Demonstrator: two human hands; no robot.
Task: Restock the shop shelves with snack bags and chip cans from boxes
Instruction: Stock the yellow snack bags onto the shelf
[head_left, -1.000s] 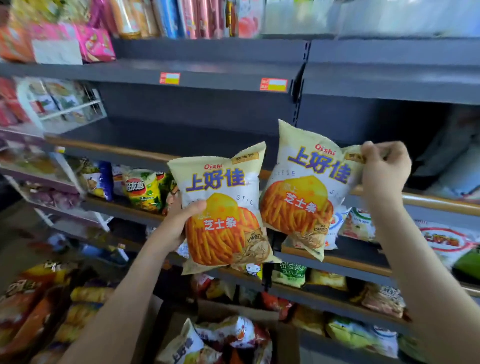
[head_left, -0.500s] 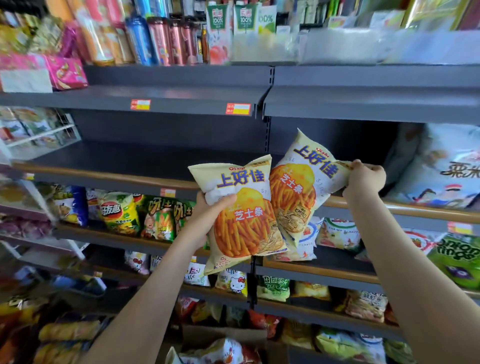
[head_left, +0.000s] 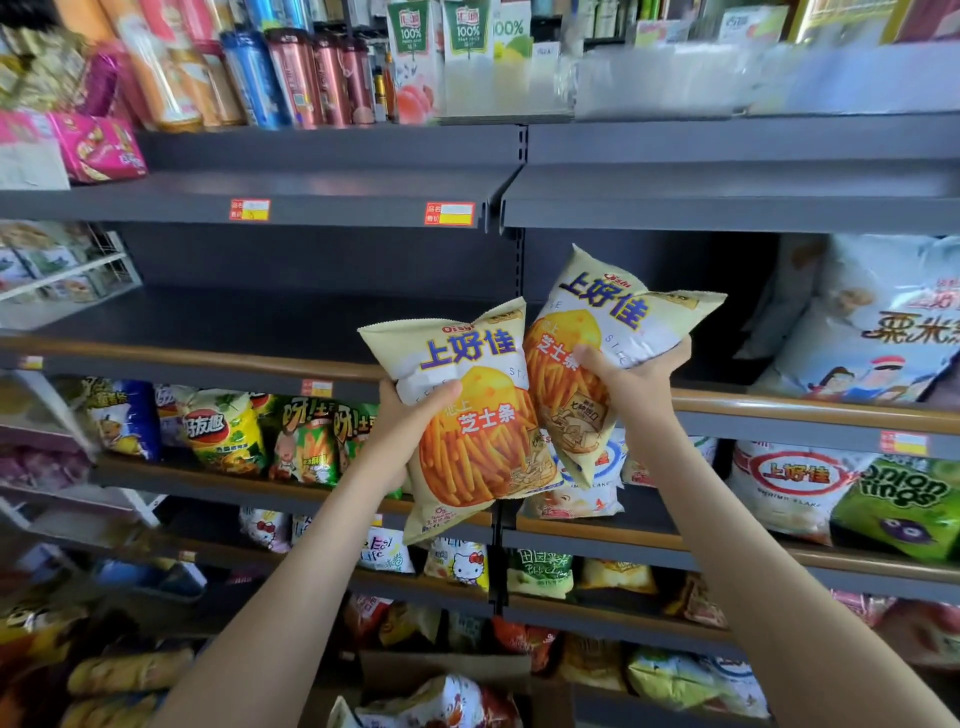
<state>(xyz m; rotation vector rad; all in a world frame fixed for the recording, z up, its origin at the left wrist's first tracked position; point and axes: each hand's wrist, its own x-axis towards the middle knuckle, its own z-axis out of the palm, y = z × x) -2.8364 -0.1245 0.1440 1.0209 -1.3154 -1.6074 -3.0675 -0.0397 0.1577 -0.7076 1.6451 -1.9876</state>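
Two pale yellow cheese-stick snack bags are held up in front of the dark shelf (head_left: 208, 322). My left hand (head_left: 410, 415) grips the left side of the left bag (head_left: 467, 415), which hangs nearly upright. The right bag (head_left: 597, 332) tilts to the right, with my right hand (head_left: 634, 379) holding it from below at mid-height. The two bags overlap at the centre, level with the shelf's wooden front rail (head_left: 208, 358). The shelf behind them is bare on the left.
Large white and blue bags (head_left: 883, 322) stand at the right of the same shelf. Cans and juice cartons (head_left: 415, 57) fill the top shelf. Lower shelves hold several snack bags (head_left: 223, 431). An open cardboard box (head_left: 441, 696) with bags sits on the floor below.
Both bags have come closer together and slightly up toward the shelf. My right hand moved from the right bag's top corner to its underside. The view tilted up.
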